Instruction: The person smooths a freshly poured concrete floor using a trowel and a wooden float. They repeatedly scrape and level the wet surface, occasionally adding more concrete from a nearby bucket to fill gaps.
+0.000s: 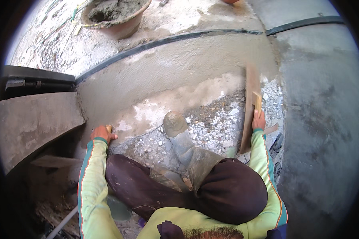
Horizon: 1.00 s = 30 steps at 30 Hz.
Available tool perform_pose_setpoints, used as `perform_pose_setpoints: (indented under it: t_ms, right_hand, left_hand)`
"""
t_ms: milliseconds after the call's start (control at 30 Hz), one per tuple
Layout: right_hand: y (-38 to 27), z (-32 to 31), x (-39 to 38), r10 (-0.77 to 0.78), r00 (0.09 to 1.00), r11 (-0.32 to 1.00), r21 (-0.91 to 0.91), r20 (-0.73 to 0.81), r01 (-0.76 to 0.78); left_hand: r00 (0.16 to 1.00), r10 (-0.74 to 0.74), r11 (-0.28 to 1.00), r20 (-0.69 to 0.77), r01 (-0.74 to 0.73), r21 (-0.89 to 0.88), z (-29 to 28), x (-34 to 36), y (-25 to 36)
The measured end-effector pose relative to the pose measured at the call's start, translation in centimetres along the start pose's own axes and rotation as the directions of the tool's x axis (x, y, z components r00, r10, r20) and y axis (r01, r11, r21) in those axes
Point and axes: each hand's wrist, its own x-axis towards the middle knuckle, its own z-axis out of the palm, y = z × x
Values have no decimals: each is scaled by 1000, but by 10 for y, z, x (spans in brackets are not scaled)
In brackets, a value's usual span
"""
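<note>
My right hand [258, 119] grips the wooden handle [257, 99] of a long, flat wooden float [248, 83], held at the right side of the wet mortar strip [167, 63]. On the left, my left hand [103, 133] is closed on a small wooden-handled tool [109, 128] low at the strip's edge; its working end is hidden. Between my hands, my mortar-coated boot [174, 123] stands beside broken gravel and rubble [205, 131], which borders the smoothed mortar.
A tub of grey mortar [121, 28] sits at the upper left beyond a dark edging strip [167, 39]. A concrete block [36, 119] and dark metal rail [36, 73] lie left. A grey concrete slab [319, 119] runs along the right.
</note>
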Motion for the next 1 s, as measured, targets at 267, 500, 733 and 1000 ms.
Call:
perform_pose_setpoints:
  t_ms: [267,500,733,1000]
  right_hand:
    - [11,-58,-59,245,967,932,290,-66,-216]
    - [-59,-111,6,-154,986,978,130,-59,161]
    - [-104,-16,23,-398,880,915,42,261,401]
    - [-94,17,88,-94,974,993,88,205,77]
  left_hand:
    - [999,29,999,-37,-30,-40,-9,-16,-7]
    - [998,29,986,-50,-36,-163,0,-16,-11]
    - [997,-17,984,-80,3,-176,5,-26,1]
    - [974,-91,991,-208,69,-111,19,-36,9]
